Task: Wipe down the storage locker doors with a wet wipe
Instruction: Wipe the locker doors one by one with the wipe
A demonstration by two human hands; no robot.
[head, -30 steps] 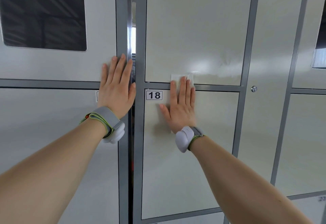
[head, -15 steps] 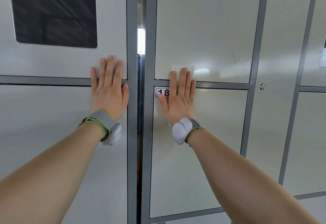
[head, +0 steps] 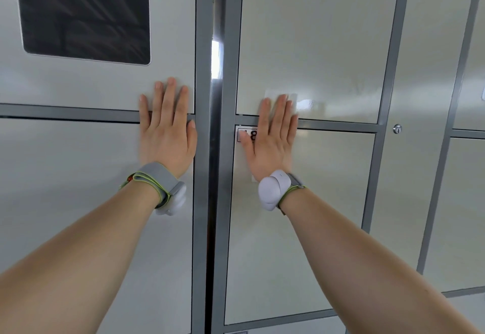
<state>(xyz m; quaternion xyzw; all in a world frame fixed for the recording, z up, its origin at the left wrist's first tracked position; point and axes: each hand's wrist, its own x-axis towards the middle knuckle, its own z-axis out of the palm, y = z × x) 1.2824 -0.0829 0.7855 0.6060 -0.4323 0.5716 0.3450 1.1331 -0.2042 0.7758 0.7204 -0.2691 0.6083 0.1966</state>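
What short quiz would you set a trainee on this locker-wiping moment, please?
1. True or false: the wet wipe lies under the left hand.
2. Fill in: the keyhole sits to the ___ of the right hand.
3. The right hand's thumb partly covers: A the number label; B the keyhole; C the left hand.
Key: 1 false, it lies under the right hand; 2 right; 3 A.

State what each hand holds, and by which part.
Nothing is gripped. The right hand presses the wet wipe flat against the locker door, palm and straight fingers over its middle. The left hand lies bare on the neighbouring door.
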